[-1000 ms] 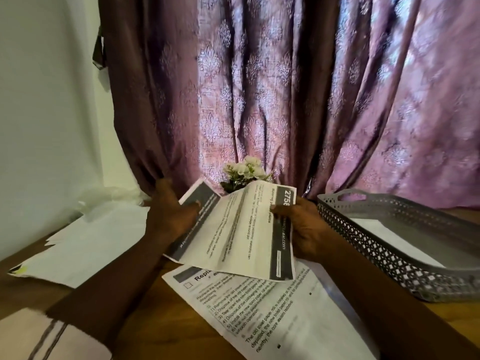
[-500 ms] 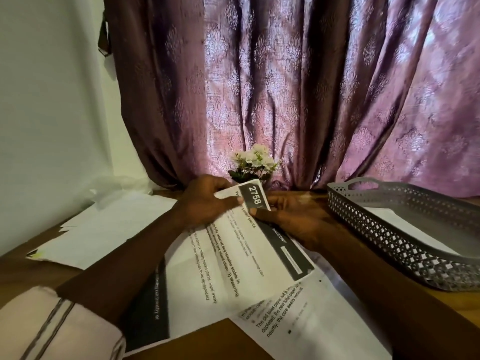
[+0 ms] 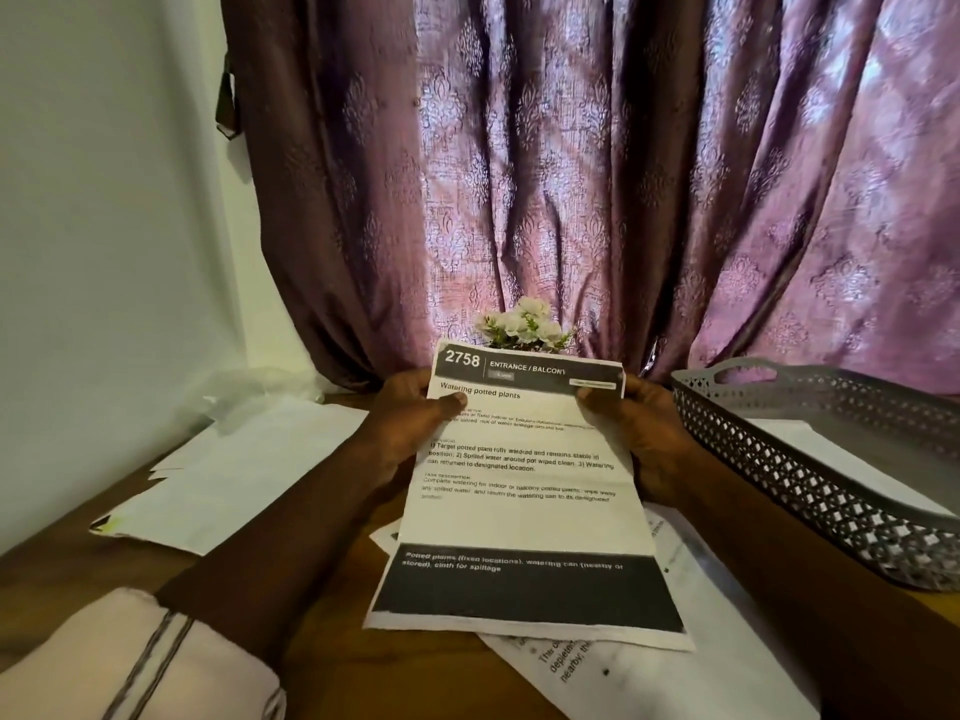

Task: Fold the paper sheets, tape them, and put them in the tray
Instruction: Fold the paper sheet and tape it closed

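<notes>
1. The printed sheet [image 3: 524, 506] has been turned from sideways to upright, with its "2758" header now at the far edge.
2. The left hand [image 3: 410, 423] and right hand [image 3: 644, 433] have been shifted to the upper side edges, with the thumbs laid on the print.
3. The sheet's dark lower band has been brought nearest the person.

Purple patterned curtain [image 3: 571, 174], white flowers [image 3: 527, 324] before it, wooden table [image 3: 62, 569], pale wall [image 3: 104, 200]

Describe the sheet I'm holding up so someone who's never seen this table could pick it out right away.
Before the purple curtain, above the wooden table, the left hand and right hand hold one printed sheet, left of the grey tray. Unlike the sheets lying flat around it, it is headed 2758, with a black band near its bottom.
</notes>
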Action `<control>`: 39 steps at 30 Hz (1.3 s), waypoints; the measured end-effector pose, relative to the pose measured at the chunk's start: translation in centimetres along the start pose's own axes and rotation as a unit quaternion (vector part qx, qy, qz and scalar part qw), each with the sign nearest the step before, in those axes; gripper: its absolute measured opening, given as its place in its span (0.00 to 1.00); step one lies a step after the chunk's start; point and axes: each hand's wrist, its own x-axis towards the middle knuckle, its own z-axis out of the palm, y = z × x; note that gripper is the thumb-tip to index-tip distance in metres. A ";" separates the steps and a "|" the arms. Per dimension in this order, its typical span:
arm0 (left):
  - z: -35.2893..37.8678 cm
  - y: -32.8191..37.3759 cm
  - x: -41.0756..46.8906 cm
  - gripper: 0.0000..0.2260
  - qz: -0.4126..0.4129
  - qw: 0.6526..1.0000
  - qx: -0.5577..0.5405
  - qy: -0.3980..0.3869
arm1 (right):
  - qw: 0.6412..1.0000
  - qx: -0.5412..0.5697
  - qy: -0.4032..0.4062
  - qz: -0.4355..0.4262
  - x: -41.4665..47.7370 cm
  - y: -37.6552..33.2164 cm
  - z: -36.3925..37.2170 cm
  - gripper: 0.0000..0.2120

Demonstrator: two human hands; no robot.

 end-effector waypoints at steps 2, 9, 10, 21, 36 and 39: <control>0.3 -0.5 0.1 0.06 0.011 1.000 -0.016 0.006 | 1.000 -0.001 -0.029 0.003 -0.4 0.0 0.2 0.15; 0.4 -1.2 0.3 0.06 0.005 0.999 -0.038 0.020 | 0.999 -0.044 -0.012 -0.006 -0.5 0.6 0.3 0.15; 0.5 -1.1 0.3 0.07 0.000 0.999 -0.049 0.018 | 0.999 -0.041 -0.011 0.000 -0.6 0.4 0.4 0.13; -3.0 -0.2 0.2 0.22 -0.136 0.981 -0.056 -0.125 | 0.985 -0.142 -0.091 -0.026 -0.7 0.2 1.4 0.19; -1.4 -0.7 0.3 0.02 0.217 0.880 0.406 -0.118 | 0.888 -0.434 -0.148 -0.027 -1.1 0.6 1.8 0.07; -0.5 0.2 -0.5 0.09 0.275 0.783 0.550 -0.090 | 0.881 -0.444 -0.160 -0.036 -1.2 1.1 2.0 0.06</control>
